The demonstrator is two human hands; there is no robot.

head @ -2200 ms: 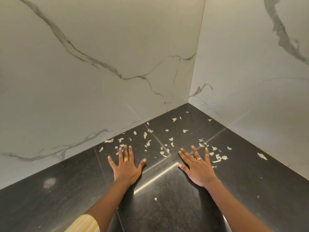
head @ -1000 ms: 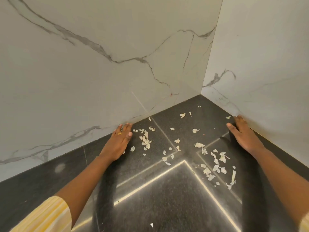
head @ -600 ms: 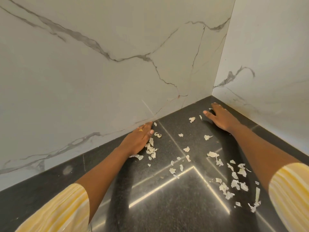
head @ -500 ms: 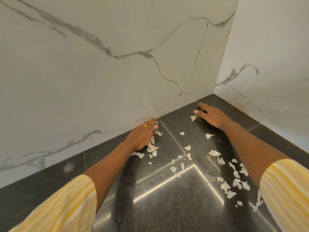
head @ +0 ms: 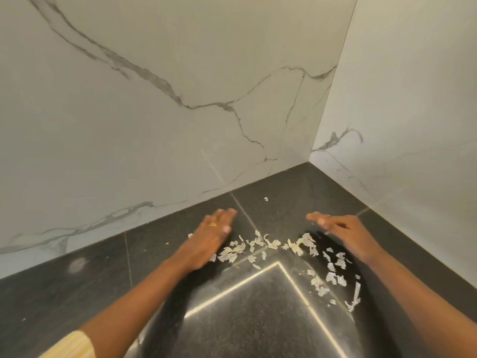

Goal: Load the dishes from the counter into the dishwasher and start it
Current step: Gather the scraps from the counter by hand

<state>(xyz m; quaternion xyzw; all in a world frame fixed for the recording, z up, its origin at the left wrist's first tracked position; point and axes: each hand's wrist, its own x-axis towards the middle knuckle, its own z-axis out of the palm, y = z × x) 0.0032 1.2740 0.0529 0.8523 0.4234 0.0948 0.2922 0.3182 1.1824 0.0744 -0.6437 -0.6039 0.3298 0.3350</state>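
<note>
marble walls point(head: 180, 60) are meeting in the corner | black counter point(head: 64, 293) is carrying no dishes in view, dishwasher unseen | left hand point(head: 210, 235) and right hand point(head: 343, 235), flat with fingers together, are now sweeping pale scraps point(head: 258, 245) inward from the walls | loading is not starting yet

Dark counter point(head: 77, 301) strewn with pale scraps point(head: 258, 248)

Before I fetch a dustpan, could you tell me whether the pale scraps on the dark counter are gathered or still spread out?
Partly gathered: most scraps form a loose band between both hands, more trail rightward, one lies near the wall.
</note>
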